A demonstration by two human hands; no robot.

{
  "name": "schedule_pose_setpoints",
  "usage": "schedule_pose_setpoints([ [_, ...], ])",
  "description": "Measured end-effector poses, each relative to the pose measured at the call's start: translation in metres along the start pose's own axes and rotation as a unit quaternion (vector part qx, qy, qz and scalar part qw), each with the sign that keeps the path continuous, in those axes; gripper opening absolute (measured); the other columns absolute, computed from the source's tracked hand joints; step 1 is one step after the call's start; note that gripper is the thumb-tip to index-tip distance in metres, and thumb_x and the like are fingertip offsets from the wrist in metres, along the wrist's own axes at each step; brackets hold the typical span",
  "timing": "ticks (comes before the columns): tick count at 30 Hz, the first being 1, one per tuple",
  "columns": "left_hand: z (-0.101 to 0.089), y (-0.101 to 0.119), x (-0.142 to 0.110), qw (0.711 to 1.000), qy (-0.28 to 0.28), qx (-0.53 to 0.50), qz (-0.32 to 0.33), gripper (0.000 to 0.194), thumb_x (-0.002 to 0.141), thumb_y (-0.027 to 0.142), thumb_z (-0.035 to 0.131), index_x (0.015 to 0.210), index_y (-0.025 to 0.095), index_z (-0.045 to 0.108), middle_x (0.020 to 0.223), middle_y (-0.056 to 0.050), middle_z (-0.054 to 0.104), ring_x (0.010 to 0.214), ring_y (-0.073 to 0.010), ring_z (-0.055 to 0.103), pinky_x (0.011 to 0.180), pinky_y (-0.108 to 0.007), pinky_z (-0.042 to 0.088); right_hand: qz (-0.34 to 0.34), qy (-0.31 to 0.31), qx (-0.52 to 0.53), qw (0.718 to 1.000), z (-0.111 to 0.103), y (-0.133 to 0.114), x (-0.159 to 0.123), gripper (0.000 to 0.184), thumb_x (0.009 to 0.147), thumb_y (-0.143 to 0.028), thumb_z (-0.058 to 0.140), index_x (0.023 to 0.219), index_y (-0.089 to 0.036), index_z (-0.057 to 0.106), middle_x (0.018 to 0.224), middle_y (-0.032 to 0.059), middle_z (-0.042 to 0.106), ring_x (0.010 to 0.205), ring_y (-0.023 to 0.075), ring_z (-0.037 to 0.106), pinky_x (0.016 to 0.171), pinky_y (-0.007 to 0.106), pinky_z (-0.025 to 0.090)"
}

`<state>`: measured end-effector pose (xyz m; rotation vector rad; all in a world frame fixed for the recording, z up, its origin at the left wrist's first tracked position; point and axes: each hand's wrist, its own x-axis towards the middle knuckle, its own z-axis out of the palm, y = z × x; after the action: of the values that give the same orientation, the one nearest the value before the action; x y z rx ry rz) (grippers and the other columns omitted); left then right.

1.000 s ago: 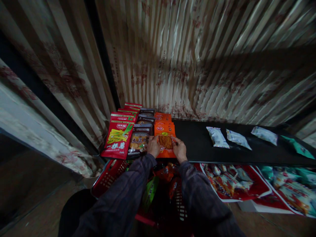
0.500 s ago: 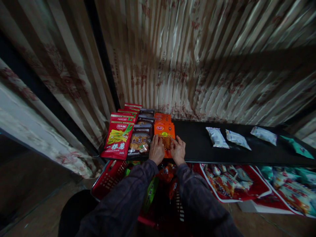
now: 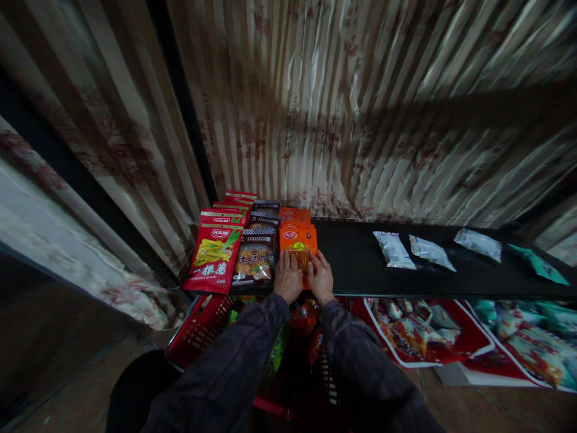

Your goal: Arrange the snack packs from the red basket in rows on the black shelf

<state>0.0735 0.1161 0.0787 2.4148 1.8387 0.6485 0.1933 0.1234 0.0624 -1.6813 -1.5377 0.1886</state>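
Observation:
An orange snack packet (image 3: 298, 239) lies at the front of a short row of similar ones on a black shelf (image 3: 356, 264). My left hand (image 3: 288, 278) rests on the packet's lower left part, fingers stretched forward. On its lower right part lies my right hand (image 3: 320, 278), its fingers also extended and slightly bent. Both palms cover the packet's lower end. Just left of my left hand is a row of dark brown potato-slice packets (image 3: 253, 260). Red packets (image 3: 213, 252) with a green onion picture overlap in a row at the shelf's left end.
White packets (image 3: 393, 249) and a teal packet (image 3: 538, 264) lie spaced along the right of the shelf. Below stand red baskets (image 3: 201, 331) of snacks. A dark post (image 3: 183, 90) and a pleated curtain (image 3: 342, 138) bound the shelf.
The fingers of my right hand have settled flatter onto the orange packet, and my left hand has shifted slightly. The packets keep their places; the view has moved a little.

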Motion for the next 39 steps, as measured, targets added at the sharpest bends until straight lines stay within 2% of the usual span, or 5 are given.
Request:
schedule_pose_setpoints([
  [4, 0.003, 0.001, 0.0, 1.0, -0.003, 0.003, -0.013, 0.056, 0.091, 0.018, 0.038, 0.143, -0.002, 0.041, 0.154, -0.026, 0.036, 0.148, -0.0343, 0.028, 0.117, -0.051, 0.031, 0.001, -0.003, 0.015, 1.0, 0.004, 0.0, 0.0, 0.045, 0.091, -0.027, 0.042, 0.127, -0.012, 0.065, 0.145, 0.0156, 0.052, 0.132, 0.0263, 0.05, 0.111, 0.04, 0.041],
  [12, 0.011, -0.002, 0.001, 1.0, 0.017, -0.001, 0.0, 0.057, 0.091, 0.018, 0.037, 0.144, -0.003, 0.039, 0.154, -0.029, 0.034, 0.148, -0.0354, 0.025, 0.116, -0.054, 0.032, -0.003, -0.002, 0.026, 1.0, 0.003, 0.0, 0.004, 0.045, 0.089, -0.027, 0.045, 0.126, -0.01, 0.066, 0.142, 0.0176, 0.054, 0.129, 0.0266, 0.054, 0.112, 0.039, 0.042],
  [23, 0.0, 0.001, 0.004, 1.0, 0.004, -0.013, -0.016, 0.057, 0.09, 0.017, 0.04, 0.142, -0.004, 0.041, 0.154, -0.028, 0.035, 0.148, -0.0352, 0.026, 0.117, -0.049, 0.033, -0.015, 0.007, 0.037, 0.999, 0.006, 0.004, 0.009, 0.042, 0.088, -0.026, 0.046, 0.121, -0.013, 0.068, 0.14, 0.0164, 0.055, 0.121, 0.0266, 0.059, 0.108, 0.04, 0.046],
  [35, 0.004, 0.001, 0.008, 0.999, 0.017, -0.029, -0.025, 0.056, 0.088, 0.016, 0.041, 0.141, -0.002, 0.042, 0.153, -0.027, 0.038, 0.147, -0.0347, 0.029, 0.115, -0.049, 0.035, -0.014, 0.03, 0.006, 0.999, 0.012, 0.001, 0.008, 0.038, 0.087, -0.024, 0.047, 0.12, -0.014, 0.063, 0.138, 0.0152, 0.056, 0.127, 0.0242, 0.054, 0.107, 0.037, 0.046],
  [39, 0.002, 0.003, 0.009, 0.999, 0.011, -0.024, -0.036, 0.057, 0.088, 0.016, 0.042, 0.141, -0.004, 0.042, 0.153, -0.029, 0.036, 0.147, -0.0347, 0.028, 0.116, -0.048, 0.034, -0.016, 0.025, 0.014, 0.999, 0.011, 0.002, 0.008, 0.038, 0.087, -0.025, 0.047, 0.12, -0.017, 0.063, 0.138, 0.0135, 0.056, 0.122, 0.0231, 0.058, 0.103, 0.036, 0.049],
])
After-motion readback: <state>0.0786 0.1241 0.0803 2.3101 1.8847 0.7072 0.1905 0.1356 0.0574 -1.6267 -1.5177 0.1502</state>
